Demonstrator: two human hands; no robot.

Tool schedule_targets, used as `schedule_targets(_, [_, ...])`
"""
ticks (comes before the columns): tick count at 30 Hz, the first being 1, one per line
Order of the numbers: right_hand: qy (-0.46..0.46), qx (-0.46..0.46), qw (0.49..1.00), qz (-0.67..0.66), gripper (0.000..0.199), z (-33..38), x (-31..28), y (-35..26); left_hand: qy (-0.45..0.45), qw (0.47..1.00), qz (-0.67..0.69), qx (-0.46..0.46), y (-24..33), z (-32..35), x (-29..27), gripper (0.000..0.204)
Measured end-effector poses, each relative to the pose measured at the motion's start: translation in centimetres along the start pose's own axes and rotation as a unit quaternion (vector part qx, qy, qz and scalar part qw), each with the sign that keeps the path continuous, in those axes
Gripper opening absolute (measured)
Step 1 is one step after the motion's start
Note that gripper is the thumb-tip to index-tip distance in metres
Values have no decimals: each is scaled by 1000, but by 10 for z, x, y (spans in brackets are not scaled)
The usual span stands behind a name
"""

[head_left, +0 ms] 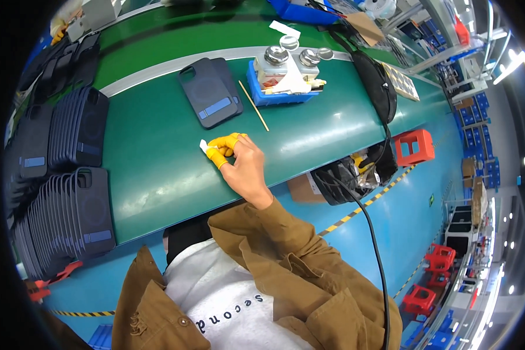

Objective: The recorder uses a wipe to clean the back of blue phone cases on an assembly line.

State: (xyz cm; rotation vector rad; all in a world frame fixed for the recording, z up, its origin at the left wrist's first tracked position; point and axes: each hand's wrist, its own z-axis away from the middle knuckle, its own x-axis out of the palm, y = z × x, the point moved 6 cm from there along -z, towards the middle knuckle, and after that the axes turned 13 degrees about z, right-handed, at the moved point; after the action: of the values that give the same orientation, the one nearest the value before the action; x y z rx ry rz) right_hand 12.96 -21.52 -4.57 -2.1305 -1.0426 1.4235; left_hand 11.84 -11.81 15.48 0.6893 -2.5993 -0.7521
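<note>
My right hand (242,163), with yellow finger cots on the thumb and fingertips, is over the green worktop (151,140). Thumb and fingers pinch a small white wipe (203,145), a corner of it poking out. Just beyond lie two dark blue phone cases (207,96), one partly over the other, the upper one bearing a lighter blue strip. A thin wooden stick (254,106) rests to the right of them. My left hand is out of sight; only that side's brown sleeve shows at the lower left.
Rows of similar phone cases (87,204) stand along the left. A blue bin (283,98) holds metal-topped dispenser bottles and white wipes. Farther right lies a black pouch (374,81). A black cable (374,245) hangs past my right side. Below the edge is a red stool (414,147).
</note>
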Motion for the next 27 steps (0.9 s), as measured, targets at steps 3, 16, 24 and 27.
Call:
schedule_targets(3, [-4,-4,1000,10,15,-1,1,-2,-4,1000,10,-17,0,-2,-2,29])
schedule_targets(16, [-3,2,1000,10,11,-2,1,0,-1,998,-8,-57,26,-13,-17,33])
schedule_targets(24, [4,-15,1000,21,14,0,1,2,16,997,-37,-62,52,-14,-26,36])
schedule_targets(27, [12,-9,1000,3,12,1,5,1,32,995,-48,-76,61,-10,-29,37])
